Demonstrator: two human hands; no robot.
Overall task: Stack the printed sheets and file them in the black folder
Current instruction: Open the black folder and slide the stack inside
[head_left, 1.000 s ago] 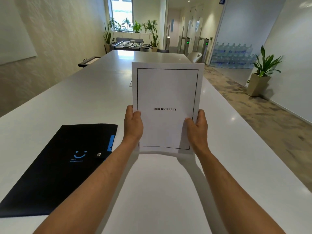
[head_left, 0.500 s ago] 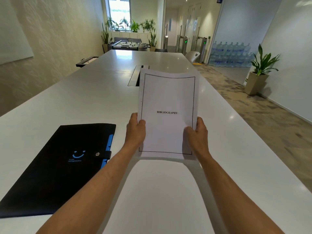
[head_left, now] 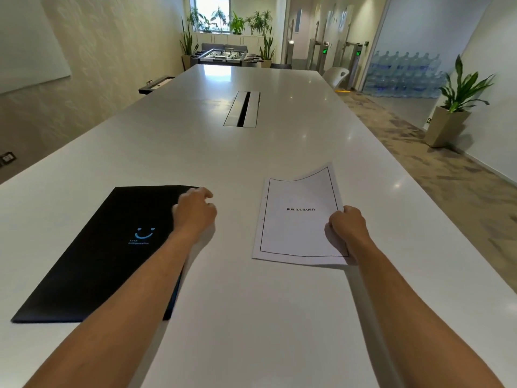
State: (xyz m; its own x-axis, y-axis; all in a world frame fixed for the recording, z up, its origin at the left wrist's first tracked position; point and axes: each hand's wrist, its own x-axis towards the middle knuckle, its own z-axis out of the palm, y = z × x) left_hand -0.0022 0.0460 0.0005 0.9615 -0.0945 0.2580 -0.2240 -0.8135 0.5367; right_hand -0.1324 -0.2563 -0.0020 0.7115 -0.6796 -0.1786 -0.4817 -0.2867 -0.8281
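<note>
The stack of printed sheets (head_left: 296,228), its top page reading "BIBLIOGRAPHY", lies low over the white table (head_left: 251,317) at centre right, its far right corner curling up. My right hand (head_left: 347,228) grips the stack at its right edge. The black folder (head_left: 112,247), marked with a blue smile logo, lies flat and closed on the left. My left hand (head_left: 194,212) sits at the folder's right edge near the far corner, fingers curled and covering the clasp. Whether it grips the edge is hidden.
A cable slot (head_left: 242,109) is set into the table's middle, farther away. The table's right edge drops to a carpeted floor with a potted plant (head_left: 456,107). A foosball table (head_left: 223,56) and plants stand beyond the far end.
My left hand let go of the sheets and moved left onto the folder's edge. My right hand lowered the stack from upright down toward the table and to the right.
</note>
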